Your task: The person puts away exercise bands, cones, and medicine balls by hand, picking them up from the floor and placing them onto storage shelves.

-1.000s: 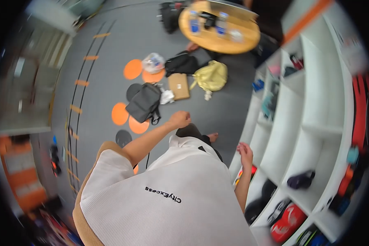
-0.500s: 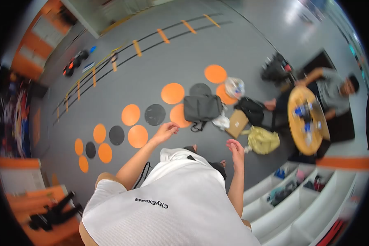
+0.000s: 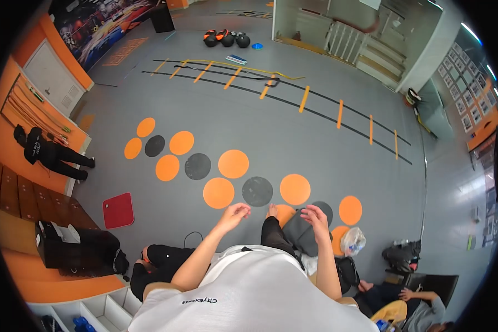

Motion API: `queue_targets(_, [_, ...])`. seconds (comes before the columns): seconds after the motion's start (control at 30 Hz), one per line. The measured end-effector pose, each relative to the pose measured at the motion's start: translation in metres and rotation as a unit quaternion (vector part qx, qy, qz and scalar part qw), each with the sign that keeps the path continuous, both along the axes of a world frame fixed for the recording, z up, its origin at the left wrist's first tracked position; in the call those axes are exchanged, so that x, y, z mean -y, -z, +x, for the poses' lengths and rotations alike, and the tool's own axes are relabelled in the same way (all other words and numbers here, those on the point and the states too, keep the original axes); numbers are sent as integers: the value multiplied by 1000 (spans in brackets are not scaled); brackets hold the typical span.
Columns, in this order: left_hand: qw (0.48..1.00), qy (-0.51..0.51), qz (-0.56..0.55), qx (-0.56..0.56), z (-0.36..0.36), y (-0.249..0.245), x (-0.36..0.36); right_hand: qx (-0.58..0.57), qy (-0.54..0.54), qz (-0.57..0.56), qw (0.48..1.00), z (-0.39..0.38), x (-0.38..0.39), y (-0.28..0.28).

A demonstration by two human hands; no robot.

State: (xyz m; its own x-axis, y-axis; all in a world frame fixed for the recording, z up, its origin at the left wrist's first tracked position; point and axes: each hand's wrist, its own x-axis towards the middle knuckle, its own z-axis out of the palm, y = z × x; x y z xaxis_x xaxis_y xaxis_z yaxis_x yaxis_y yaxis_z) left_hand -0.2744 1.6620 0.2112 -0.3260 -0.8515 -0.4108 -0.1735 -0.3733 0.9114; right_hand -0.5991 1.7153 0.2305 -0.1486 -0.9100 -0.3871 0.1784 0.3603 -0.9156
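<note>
My left hand [image 3: 233,217] hovers at waist height in front of my white shirt [image 3: 260,288], fingers loosely bent and holding nothing. My right hand [image 3: 316,221] is also raised and empty, its fingers slightly apart. In the picture it overlaps a dark grey backpack [image 3: 300,235] lying on the floor. One bare foot [image 3: 272,211] shows between the hands, beside a black floor dot [image 3: 257,191]. To the right of the backpack sit a clear plastic bag [image 3: 353,242] and a black bag [image 3: 346,272], partly hidden by my right arm.
Orange dots [image 3: 233,164] and black ones line the floor, with an agility ladder [image 3: 304,99] beyond. A person [image 3: 420,301] sits at lower right; a person in black [image 3: 47,149] is by the left wall. A red mat [image 3: 118,211] and white shelves [image 3: 108,310] are at left.
My view has swung to the right, bringing the ladder, stairs and right wall into view. The seated person and bags shift toward the lower right. Both hands stay raised and empty.
</note>
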Motion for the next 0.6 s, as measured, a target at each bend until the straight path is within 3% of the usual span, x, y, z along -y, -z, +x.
queue_targets(0.13, [999, -7, 6, 33, -27, 0, 87, -44, -65, 36, 996, -11, 103, 3])
queue_targets(0.17, [1000, -15, -25, 10, -40, -11, 118, -51, -96, -3, 994, -20, 135, 5])
queue_targets(0.4, [982, -45, -168, -67, -74, -112, 303, -41, -94, -118, 988, -32, 334, -92])
queue_targets(0.53, [975, -125, -171, -58, -48, -84, 348, -2, -221, -134, 966, -9, 416, -91])
queue_targets(0.6, [980, -163, -103, -52, -29, -56, 363, 8, -261, -122, 957, 6, 454, -81])
